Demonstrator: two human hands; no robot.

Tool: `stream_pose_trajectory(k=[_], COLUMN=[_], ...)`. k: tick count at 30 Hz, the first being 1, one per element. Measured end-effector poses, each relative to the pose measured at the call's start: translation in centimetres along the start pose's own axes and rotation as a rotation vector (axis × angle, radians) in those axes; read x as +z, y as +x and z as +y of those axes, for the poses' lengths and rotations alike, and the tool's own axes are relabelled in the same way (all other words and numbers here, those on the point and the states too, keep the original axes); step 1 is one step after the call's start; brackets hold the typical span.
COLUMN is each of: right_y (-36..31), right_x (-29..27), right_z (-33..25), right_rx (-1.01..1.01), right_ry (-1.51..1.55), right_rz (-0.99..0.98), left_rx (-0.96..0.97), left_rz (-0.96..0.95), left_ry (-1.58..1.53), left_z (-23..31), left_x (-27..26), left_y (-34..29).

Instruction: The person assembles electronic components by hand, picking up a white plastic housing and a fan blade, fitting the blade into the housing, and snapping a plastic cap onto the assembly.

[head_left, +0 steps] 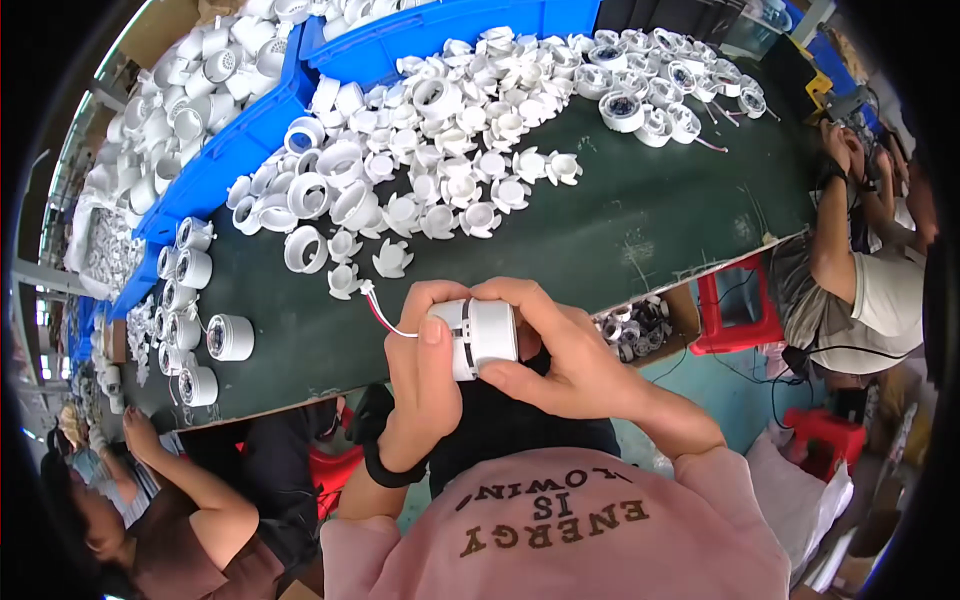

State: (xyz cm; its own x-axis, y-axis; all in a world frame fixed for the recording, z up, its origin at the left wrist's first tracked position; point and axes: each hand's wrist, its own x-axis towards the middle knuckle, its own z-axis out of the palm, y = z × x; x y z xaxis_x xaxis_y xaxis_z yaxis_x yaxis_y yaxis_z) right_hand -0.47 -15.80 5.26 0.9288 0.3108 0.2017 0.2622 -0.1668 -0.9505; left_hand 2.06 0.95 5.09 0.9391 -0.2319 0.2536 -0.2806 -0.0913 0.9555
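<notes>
On the right, a red stool (740, 338) is standing on the floor (735, 408); farther right, another red stool (832, 432) is standing beside a white sack (795, 490).

The hands (573, 368) partly hide the white cylinder (490, 335), including its underside.

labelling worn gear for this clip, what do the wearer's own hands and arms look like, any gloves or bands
The left hand and right hand are both ungloved. A plain black band circles the left wrist; none shows on the right. The left sleeve and right sleeve are pale pink and short, leaving both forearms uncovered.
</notes>
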Motion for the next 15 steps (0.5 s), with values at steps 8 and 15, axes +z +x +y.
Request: stream_pose_trajectory(k=[8, 15], right_y=[-1.1, -1.5], right_x=[1.0, 0.9], right_z=[0.5, -0.1], right_rx=[-0.117, 0.133], right_ry=[-0.018, 0.220], right_rz=[0.070, -0.036], left_rx=[-0.014, 0.126], left_rz=[0.050, 0.036], left_ry=[-0.028, 0.073], left_z=[-1.2, -1.0], left_x=[-0.4, -0.3], left_y=[-1.2, -1.2])
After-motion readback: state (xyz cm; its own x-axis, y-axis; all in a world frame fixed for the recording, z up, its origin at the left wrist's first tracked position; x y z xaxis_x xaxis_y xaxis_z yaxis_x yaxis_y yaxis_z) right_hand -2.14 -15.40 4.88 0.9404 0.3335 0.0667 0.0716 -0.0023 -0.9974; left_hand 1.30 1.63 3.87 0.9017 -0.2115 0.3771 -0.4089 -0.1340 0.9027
